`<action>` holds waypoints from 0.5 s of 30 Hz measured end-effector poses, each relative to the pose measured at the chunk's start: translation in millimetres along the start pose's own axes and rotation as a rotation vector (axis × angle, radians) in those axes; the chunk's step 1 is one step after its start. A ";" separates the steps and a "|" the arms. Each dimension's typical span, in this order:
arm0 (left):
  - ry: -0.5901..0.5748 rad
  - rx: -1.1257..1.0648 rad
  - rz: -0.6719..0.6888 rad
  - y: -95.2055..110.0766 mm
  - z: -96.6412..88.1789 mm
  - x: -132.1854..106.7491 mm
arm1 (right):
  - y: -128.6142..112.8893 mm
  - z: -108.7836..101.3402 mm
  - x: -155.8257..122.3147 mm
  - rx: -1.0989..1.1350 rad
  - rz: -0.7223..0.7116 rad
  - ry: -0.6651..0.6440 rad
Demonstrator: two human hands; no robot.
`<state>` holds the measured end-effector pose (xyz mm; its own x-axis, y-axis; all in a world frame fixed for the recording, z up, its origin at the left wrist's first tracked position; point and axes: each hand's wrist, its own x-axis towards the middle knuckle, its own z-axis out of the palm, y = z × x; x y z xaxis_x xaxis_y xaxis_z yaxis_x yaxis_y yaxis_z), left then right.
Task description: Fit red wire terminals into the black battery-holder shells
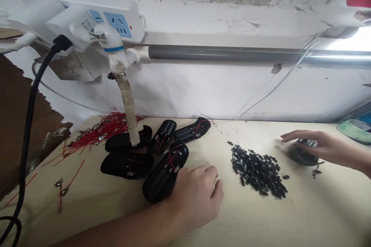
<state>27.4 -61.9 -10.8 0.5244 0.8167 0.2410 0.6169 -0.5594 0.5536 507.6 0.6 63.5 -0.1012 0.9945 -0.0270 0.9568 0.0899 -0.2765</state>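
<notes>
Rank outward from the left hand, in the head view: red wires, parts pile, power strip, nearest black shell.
1. Black shell, against the left hand.
2. Parts pile, to the right.
3. Red wires, back left.
4. Power strip, up on the wall.

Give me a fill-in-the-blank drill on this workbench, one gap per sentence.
1. The wires heaped at far left are ___.
2. The left hand touches a casing coloured ___.
3. The pile of small parts lies between the two ___.
4. The right hand covers a dark round object to the pile's ___.
Missing words: red; black; hands; right.
</notes>
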 end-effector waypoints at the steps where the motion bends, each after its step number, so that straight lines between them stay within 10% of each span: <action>1: 0.000 -0.001 0.002 0.0 -0.3 0.0 | 4.6 2.0 -1.2 0.014 -0.014 -0.002; 9: -0.004 -0.006 0.009 -0.4 -1.1 0.5 | 1.3 1.7 -3.0 0.138 0.030 0.006; 15: -0.012 -0.026 0.003 0.2 -1.5 -0.2 | -62.7 39.8 -9.4 0.028 0.162 0.546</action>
<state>26.5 -62.0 -9.5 0.5332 0.8133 0.2327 0.6002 -0.5576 0.5735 437.8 -16.5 42.8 0.2091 0.8796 0.4273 0.9401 -0.0604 -0.3356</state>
